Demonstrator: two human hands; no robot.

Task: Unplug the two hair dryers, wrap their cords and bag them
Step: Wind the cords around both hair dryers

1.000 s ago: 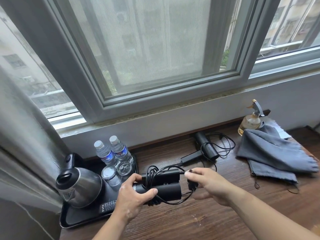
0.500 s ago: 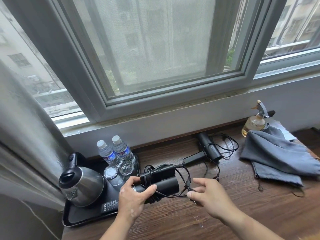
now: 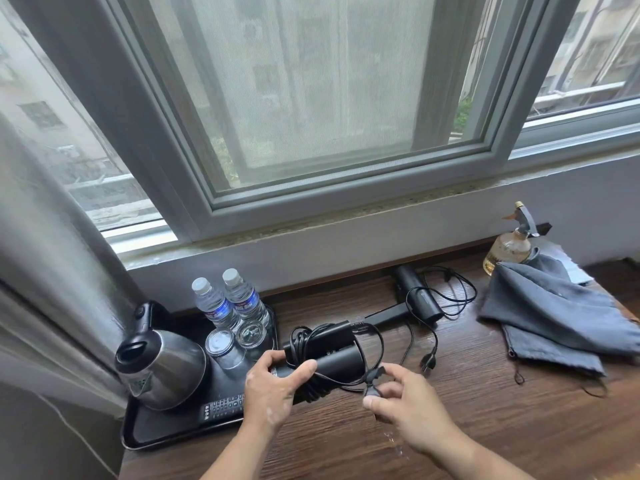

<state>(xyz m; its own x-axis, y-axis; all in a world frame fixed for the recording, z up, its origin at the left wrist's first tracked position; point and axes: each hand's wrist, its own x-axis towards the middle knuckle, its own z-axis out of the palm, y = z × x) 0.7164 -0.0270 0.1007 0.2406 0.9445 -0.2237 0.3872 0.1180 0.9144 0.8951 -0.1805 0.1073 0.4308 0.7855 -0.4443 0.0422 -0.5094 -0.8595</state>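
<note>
My left hand (image 3: pixel 273 389) grips a black folded hair dryer (image 3: pixel 337 362) just above the wooden table, with its cord coiled several times around the body. My right hand (image 3: pixel 405 400) pinches the plug end of that cord (image 3: pixel 374 377) to the right of the dryer. A second black hair dryer (image 3: pixel 417 301) lies on the table near the wall, its loose cord (image 3: pixel 450 292) tangled behind it and its plug (image 3: pixel 428 363) trailing toward me. Two grey cloth bags (image 3: pixel 554 317) lie at the right.
A black tray (image 3: pixel 166 431) at the left holds a steel kettle (image 3: pixel 162 368), two water bottles (image 3: pixel 228 303), upturned glasses (image 3: pixel 239 337) and a remote (image 3: pixel 221 407). A spray bottle (image 3: pixel 509 244) stands behind the bags. The window wall runs along the back, a curtain hangs at left.
My right hand has swung the cord's end down and toward me, from level with the dryer's front to below its right side. The left hand keeps its grip.
</note>
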